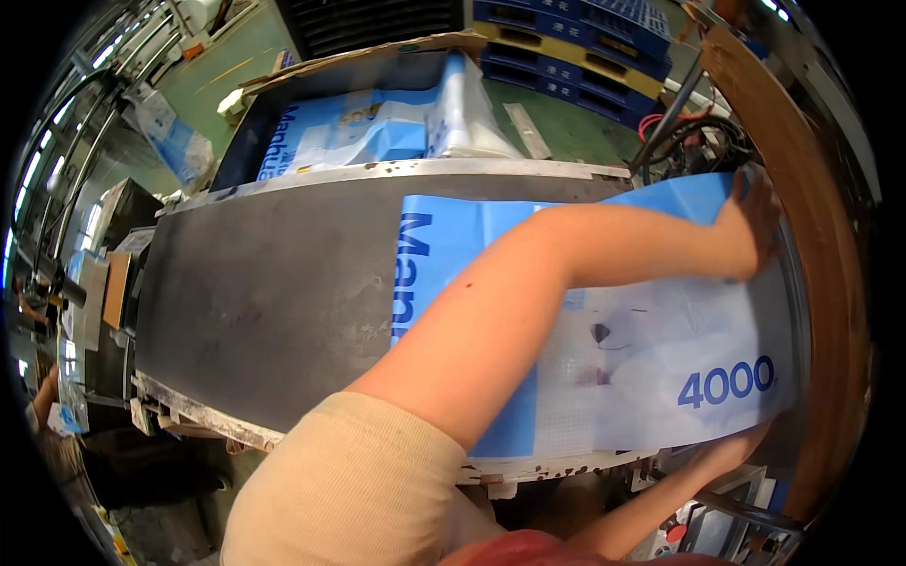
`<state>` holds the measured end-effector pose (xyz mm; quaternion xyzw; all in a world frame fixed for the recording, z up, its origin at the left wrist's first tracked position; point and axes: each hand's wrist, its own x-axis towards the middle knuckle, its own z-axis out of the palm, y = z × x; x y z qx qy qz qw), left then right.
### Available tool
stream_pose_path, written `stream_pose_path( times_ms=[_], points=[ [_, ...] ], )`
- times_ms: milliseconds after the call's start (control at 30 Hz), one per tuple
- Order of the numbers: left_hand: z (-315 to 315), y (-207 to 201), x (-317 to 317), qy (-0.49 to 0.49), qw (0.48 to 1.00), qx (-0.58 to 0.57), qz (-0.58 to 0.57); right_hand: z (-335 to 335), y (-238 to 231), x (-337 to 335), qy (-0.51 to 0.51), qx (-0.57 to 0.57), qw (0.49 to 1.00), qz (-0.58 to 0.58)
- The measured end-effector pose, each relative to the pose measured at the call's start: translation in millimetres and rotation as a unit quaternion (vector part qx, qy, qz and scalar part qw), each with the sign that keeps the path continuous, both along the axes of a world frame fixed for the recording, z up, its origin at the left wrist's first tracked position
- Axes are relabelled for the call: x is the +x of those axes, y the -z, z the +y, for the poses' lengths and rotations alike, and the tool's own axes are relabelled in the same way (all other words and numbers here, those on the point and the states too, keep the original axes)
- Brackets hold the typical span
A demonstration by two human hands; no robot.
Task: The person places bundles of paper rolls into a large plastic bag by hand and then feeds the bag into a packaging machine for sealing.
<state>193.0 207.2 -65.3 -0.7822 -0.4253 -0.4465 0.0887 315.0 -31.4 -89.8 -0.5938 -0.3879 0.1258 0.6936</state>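
Note:
A blue and white printed plastic sack [651, 340] lies flat on the dark belt of a conveyor [264, 302]. A cartoon animal face shows on its white part. My left arm, in a beige sleeve, reaches across the sack. At the sack's far right corner is my left hand [752, 224], its fingers apart and slightly blurred, pressing on the film. My right hand [746, 445] is at the sack's near right edge. Its fingers are hidden beneath the sack, so its grip does not show.
Behind the conveyor, a dark bin [245, 141] holds more blue and white sacks. Blue and yellow pallets [571, 61] are stacked beyond it. A brown upright board [812, 236] borders the right end. Cables [703, 141] lie at the far right, and a control panel [722, 519] sits below.

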Motion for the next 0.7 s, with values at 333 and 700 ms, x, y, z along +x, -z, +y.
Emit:
stream_pose_path(
  times_ms=[333,700],
  points=[
    [-152.9,84.8,-94.0,0.241,0.962,-0.116,0.057,-128.3,70.6,-65.7,0.060,0.047,0.992,-0.098],
    [-153.2,83.6,-84.8,0.253,0.957,-0.128,0.062,-235.4,367.5,40.7,-0.142,-0.259,0.868,-0.398]
  ],
)
